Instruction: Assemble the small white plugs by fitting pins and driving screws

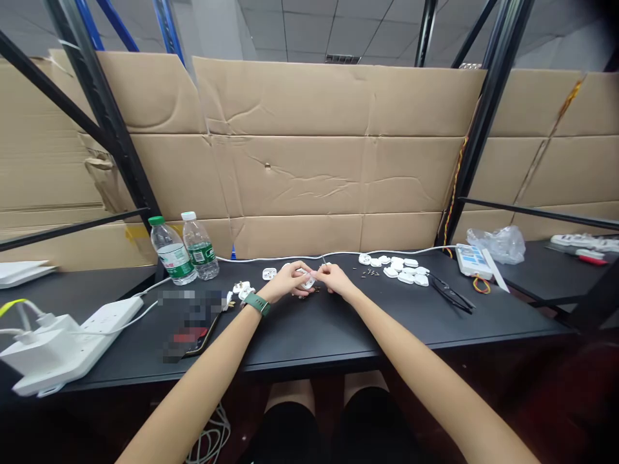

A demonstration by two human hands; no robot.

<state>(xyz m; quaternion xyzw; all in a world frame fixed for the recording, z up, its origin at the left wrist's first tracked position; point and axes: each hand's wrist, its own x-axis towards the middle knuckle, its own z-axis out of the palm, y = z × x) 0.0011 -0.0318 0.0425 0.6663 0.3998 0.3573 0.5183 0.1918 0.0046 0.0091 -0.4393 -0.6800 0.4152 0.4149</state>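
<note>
Holding a white plastic part (308, 281) between its fingers (294, 278), the left hand (285, 280) in the head view is just beside the right hand (335, 280) over the tabletop (309, 332); whether the right fingers pinch anything, I cannot tell.

The left hand (289, 280) partly covers a white piece (308, 282); pixelation blurs a dark object (196, 319).

Over a black desk (309, 335), the left hand (293, 279) holds a small white part (308, 281), the right hand (333, 278) just beside it; two bottles (200, 250) stand further left
</note>
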